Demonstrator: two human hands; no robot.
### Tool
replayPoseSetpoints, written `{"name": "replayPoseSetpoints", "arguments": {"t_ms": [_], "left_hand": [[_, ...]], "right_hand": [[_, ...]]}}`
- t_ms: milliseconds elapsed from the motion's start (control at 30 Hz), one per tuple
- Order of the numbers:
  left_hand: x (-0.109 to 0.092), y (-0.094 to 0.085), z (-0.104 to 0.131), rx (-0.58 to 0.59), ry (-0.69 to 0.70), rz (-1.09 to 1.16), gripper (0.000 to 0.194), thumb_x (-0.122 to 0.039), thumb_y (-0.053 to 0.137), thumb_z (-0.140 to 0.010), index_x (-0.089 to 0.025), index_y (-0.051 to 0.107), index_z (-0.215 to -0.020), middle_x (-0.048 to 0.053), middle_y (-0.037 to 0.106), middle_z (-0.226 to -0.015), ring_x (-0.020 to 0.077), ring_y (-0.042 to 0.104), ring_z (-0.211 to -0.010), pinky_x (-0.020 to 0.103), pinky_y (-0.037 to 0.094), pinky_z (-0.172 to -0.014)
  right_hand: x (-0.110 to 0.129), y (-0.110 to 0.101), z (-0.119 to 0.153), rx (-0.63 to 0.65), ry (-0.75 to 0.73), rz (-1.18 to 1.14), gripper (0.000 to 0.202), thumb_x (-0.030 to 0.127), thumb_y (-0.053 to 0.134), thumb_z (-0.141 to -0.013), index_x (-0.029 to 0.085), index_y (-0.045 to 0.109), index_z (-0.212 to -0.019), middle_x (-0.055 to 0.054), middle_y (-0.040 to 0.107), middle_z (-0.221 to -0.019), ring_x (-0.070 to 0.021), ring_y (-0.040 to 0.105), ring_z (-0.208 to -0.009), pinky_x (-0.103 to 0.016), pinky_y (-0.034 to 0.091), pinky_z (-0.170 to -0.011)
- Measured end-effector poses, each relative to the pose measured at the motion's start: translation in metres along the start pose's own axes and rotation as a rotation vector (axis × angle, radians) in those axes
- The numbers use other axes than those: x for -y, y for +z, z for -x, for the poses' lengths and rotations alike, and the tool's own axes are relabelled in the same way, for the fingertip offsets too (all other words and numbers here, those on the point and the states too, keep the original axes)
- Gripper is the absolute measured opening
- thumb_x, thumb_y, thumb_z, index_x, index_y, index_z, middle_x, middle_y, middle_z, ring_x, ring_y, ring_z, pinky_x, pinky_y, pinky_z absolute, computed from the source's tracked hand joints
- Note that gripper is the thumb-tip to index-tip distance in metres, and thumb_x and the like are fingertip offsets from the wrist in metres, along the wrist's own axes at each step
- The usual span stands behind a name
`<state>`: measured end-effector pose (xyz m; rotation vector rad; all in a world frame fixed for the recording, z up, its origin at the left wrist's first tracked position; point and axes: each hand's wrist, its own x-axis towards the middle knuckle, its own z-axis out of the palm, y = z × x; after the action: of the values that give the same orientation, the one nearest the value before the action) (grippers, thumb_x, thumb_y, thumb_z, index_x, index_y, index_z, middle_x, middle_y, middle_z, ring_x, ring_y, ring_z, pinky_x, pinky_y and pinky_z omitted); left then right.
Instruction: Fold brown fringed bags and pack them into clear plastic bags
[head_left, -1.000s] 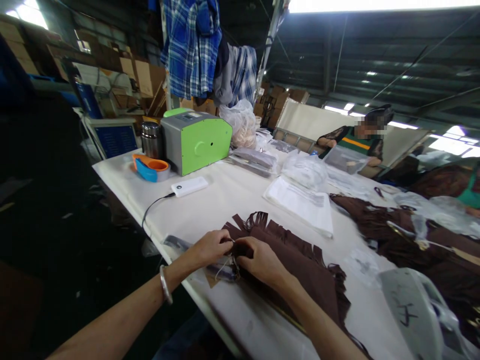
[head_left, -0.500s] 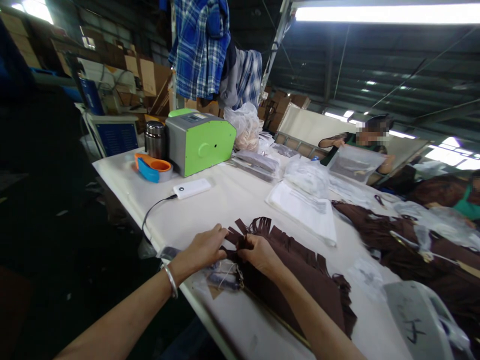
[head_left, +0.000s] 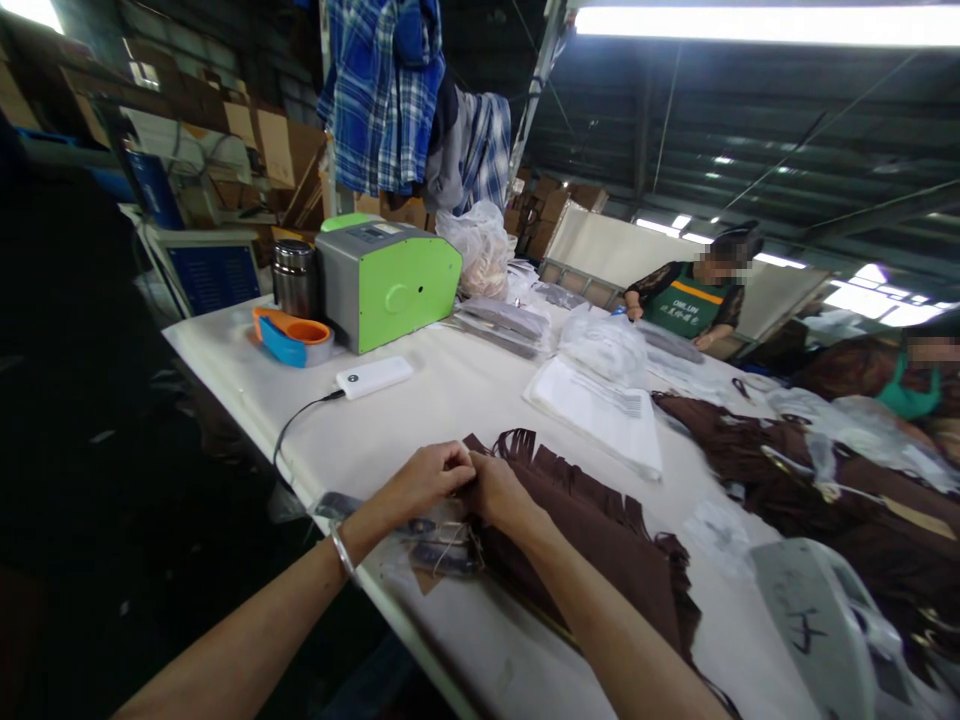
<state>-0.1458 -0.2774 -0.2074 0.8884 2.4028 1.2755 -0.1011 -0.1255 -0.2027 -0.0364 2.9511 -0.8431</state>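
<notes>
A dark brown fringed garment point(head_left: 600, 535) lies flat on the white table point(head_left: 465, 400) in front of me. My left hand point(head_left: 424, 480) and my right hand point(head_left: 499, 492) meet at its near left corner, fingers pinched on the brown fringe there. Under my hands lies a clear plastic packet point(head_left: 427, 540) with small dark pieces and a cord. A metal bangle point(head_left: 343, 552) circles my left wrist.
A green and grey machine point(head_left: 386, 280), a steel flask point(head_left: 294, 278), orange and blue tape rolls point(head_left: 292, 338) and a white power bank point(head_left: 373, 377) with a cable stand at the far left. Plastic-bagged goods point(head_left: 592, 395) and more brown garments point(head_left: 810, 480) lie right. Two other people point(head_left: 690, 300) work across the table.
My hands have drawn closer together on the fringe corner. The person across the table has lowered the clear bag they held up.
</notes>
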Motion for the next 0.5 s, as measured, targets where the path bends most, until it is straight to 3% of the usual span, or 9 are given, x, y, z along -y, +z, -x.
{"name": "replayPoseSetpoints", "arguments": {"t_ms": [133,300,400,500], "left_hand": [[0.014,-0.008,0.011,-0.076,-0.069,0.054,0.031,-0.042,0.036,-0.086,-0.018,0.054,-0.094,0.001,0.063,-0.075,0.0157,0.062,-0.065,0.025,0.048,-0.058],[0.029,-0.014,0.018,-0.032,-0.060,-0.022,0.022,-0.035,0.049,-0.078,-0.019,0.061,-0.084,0.000,0.064,-0.073,0.0166,0.059,-0.069,0.025,0.043,-0.062],[0.021,-0.010,0.016,0.041,-0.024,-0.090,0.022,-0.032,0.052,-0.076,-0.021,0.066,-0.088,0.000,0.068,-0.082,0.0168,0.060,-0.075,0.025,0.042,-0.065],[0.004,-0.001,0.011,0.093,-0.012,-0.190,0.020,-0.030,0.055,-0.074,-0.022,0.067,-0.088,0.000,0.068,-0.084,0.0175,0.061,-0.075,0.025,0.040,-0.063]], "right_hand": [[-0.009,0.000,0.006,-0.084,0.037,-0.126,0.010,0.010,0.065,-0.068,0.018,0.066,-0.074,-0.001,0.068,-0.072,-0.0172,0.065,-0.068,-0.024,0.047,-0.062],[-0.028,-0.007,0.048,-0.251,0.115,-0.332,0.008,0.028,0.059,-0.079,0.020,0.060,-0.080,0.000,0.065,-0.080,-0.0162,0.062,-0.069,-0.023,0.050,-0.057],[-0.041,-0.013,0.078,-0.334,0.183,-0.483,0.010,0.030,0.059,-0.077,0.021,0.057,-0.076,0.001,0.061,-0.075,-0.0163,0.059,-0.066,-0.025,0.049,-0.056],[-0.048,-0.017,0.096,-0.373,0.187,-0.386,0.006,0.025,0.059,-0.077,0.021,0.057,-0.073,0.002,0.059,-0.070,-0.0159,0.057,-0.064,-0.025,0.045,-0.059]]}}
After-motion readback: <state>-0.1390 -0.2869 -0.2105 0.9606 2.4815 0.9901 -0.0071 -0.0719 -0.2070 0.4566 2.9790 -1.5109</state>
